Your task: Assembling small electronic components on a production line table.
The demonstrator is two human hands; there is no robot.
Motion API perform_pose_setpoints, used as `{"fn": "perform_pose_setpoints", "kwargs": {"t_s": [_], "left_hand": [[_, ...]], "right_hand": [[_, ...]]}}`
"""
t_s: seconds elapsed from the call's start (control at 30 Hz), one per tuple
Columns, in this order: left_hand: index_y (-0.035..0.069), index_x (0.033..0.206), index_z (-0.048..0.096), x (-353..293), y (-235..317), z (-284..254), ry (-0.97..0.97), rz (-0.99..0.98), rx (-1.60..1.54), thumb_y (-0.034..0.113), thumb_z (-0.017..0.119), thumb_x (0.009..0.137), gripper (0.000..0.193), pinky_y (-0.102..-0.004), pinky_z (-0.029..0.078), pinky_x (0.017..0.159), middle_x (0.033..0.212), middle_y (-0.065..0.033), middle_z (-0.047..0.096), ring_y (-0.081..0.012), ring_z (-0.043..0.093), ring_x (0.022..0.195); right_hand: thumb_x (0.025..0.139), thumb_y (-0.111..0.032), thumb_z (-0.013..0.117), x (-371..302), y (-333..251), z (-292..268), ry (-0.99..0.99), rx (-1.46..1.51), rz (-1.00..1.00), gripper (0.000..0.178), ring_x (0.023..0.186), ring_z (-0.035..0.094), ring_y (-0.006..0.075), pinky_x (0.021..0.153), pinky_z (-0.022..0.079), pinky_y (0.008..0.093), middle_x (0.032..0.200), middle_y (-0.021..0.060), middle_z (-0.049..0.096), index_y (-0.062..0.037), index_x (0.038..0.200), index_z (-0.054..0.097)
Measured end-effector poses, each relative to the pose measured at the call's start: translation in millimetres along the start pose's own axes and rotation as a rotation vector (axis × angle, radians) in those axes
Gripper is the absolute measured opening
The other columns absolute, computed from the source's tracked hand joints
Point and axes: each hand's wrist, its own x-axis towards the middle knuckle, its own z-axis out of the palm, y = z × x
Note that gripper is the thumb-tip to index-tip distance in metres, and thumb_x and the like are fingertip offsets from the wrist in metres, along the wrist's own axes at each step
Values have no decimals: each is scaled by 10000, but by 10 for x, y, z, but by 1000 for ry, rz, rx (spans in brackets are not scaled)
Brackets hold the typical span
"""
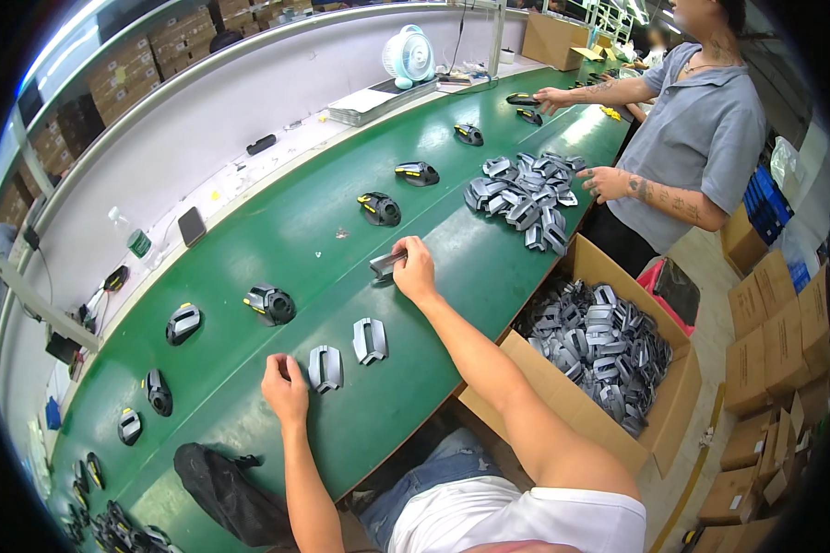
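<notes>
My right hand (414, 269) is stretched out over the green conveyor belt (277, 230) and grips a grey plastic shell (386, 265) lying on the belt. My left hand (286, 388) rests near the belt's front edge, fingers curled against the left side of another grey shell (325, 368). A third grey shell (370, 340) lies just to its right. Black and yellow mouse bodies, such as one (269, 304) ahead of my left hand and one (379, 209) beyond my right hand, lie spaced along the belt.
A pile of grey shells (526, 195) lies on the belt further right. An open cardboard box (609, 346) of the same shells stands at my right. A co-worker in a grey shirt (696, 138) reaches onto the belt. A black cloth (221, 488) lies near the front edge.
</notes>
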Motion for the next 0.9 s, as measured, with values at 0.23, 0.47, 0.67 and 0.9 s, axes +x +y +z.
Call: {"fn": "perform_pose_setpoints", "kwargs": {"t_s": [0.23, 0.47, 0.67, 0.9], "left_hand": [[-16, 794, 525, 15, -22, -25, 3, -6, -8, 131, 530, 831, 152, -310, 417, 545, 632, -107, 547, -203, 518, 551], [-12, 791, 523, -26, -22, -20, -7, -2, 12, 135, 530, 833, 153, -314, 418, 549, 640, -109, 548, -207, 522, 559], [-8, 795, 526, -53, 55, 36, -12, -19, 38, 134, 531, 831, 147, -317, 422, 555, 644, -109, 550, -213, 527, 564], [-4, 805, 543, -5, -145, -177, 27, -27, 103, 144, 539, 813, 148, -364, 431, 600, 722, -151, 571, -307, 551, 649]], "right_hand": [[678, 44, 471, 2, -69, 8, -8, 59, 34, 147, 791, 540, 348, 691, 436, 410, 833, 149, 544, -19, 805, 512], [698, -11, 552, -46, -77, -19, 9, 16, 54, 121, 734, 566, 305, 653, 451, 377, 809, 131, 557, -19, 812, 512], [709, -75, 573, -12, -61, -130, -35, 1, 146, 142, 815, 560, 339, 690, 446, 406, 854, 140, 565, -30, 827, 509], [691, -95, 587, -40, -125, 230, -91, -1, 137, 235, 870, 563, 343, 779, 443, 398, 895, 182, 584, 2, 901, 550]]}}
